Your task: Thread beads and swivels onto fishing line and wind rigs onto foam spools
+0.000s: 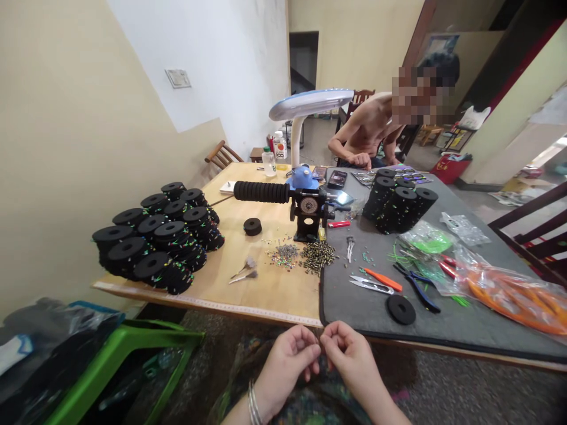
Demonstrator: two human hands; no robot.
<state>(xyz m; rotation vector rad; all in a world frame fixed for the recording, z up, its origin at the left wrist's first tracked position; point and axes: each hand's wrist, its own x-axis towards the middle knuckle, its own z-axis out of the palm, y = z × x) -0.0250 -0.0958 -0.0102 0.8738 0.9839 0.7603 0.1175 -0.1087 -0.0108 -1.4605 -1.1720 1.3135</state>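
Black foam ring lies flat on the gray mat, beyond the right hand and off to its right, near but not touching it. Both hands are in front of the table edge; the left hand, with bangles at its wrist, is just beside the right. Each has thumb and forefinger drawn into a narrow pinch, the tips almost meeting; I cannot tell whether something fine is held between them.

Just past the ring are silver snips, an orange-handled tool and pliers with dark blue handles. A bag of orange strips lies to the right of these.

Straight ahead of the hands, a pile of small dark beads is spread where the wood meets the mat. Stacks of foam rings dotted with bright bits crowd the left side. Behind the beads is a black clamp with a ribbed handle. Farther off are a desk lamp and two bottles; across the table sits another person.
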